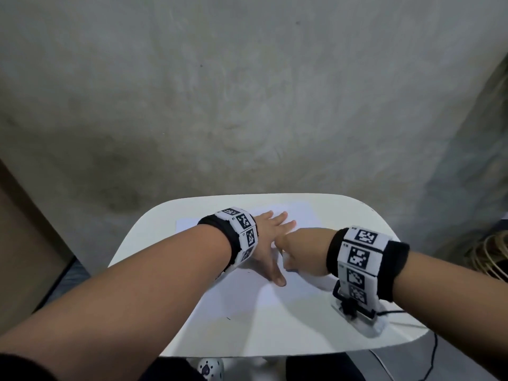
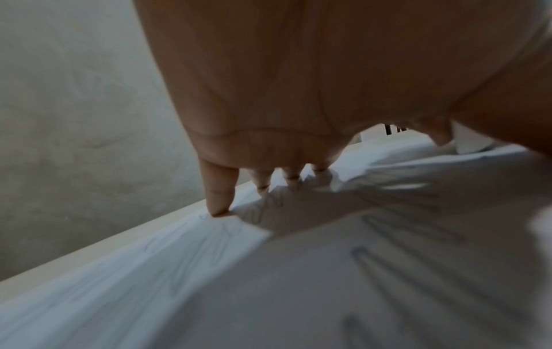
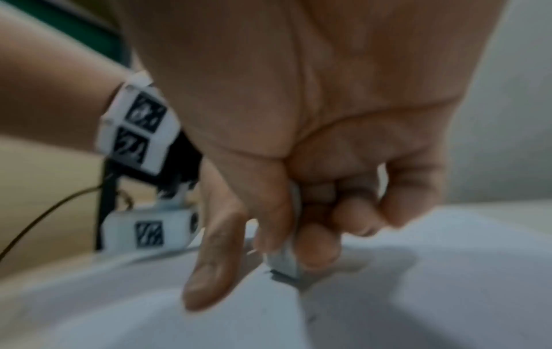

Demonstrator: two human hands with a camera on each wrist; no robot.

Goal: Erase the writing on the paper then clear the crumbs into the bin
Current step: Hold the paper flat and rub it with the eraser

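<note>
A white sheet of paper (image 1: 247,298) lies on the small white table (image 1: 357,213). My left hand (image 1: 264,243) rests flat on the sheet with fingers spread and the thumb pointing toward me. The left wrist view shows faint pencil strokes on the paper (image 2: 388,259), which wrinkles near my fingertips (image 2: 221,200). My right hand (image 1: 299,251) is curled beside the left thumb and pinches a small white eraser (image 3: 283,259), whose lower end touches the paper (image 3: 418,295). No bin is clearly in view.
A bare concrete wall stands right behind the table. A woven, basket-like object (image 1: 492,257) sits on the floor at the right. The right wrist camera and its black cable (image 1: 384,313) hang over the table's near right corner. A brown panel (image 1: 24,243) stands at the left.
</note>
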